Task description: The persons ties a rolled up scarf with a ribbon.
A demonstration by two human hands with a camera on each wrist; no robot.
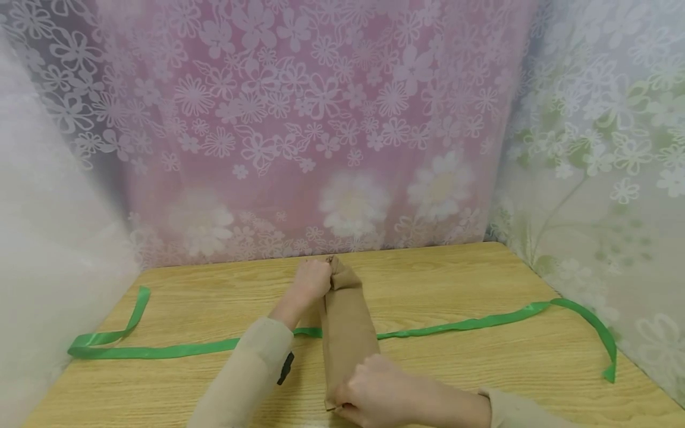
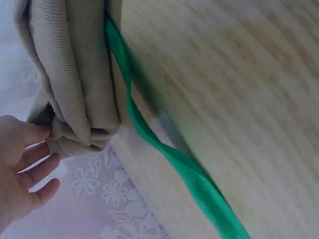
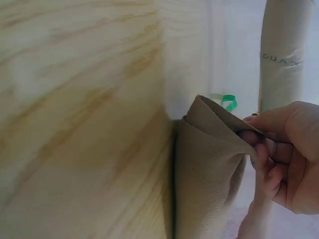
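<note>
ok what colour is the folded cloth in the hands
The folded cloth is plain light brown; the head view shows it best.

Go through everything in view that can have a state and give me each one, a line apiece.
Brown cloth: folded into a long strip, lying across the ribbon
Green ribbon: untied, spread out, ends loose
Left hand: pinching the cloth's far end
Right hand: pinching its near end
Floral curtain: hanging
</note>
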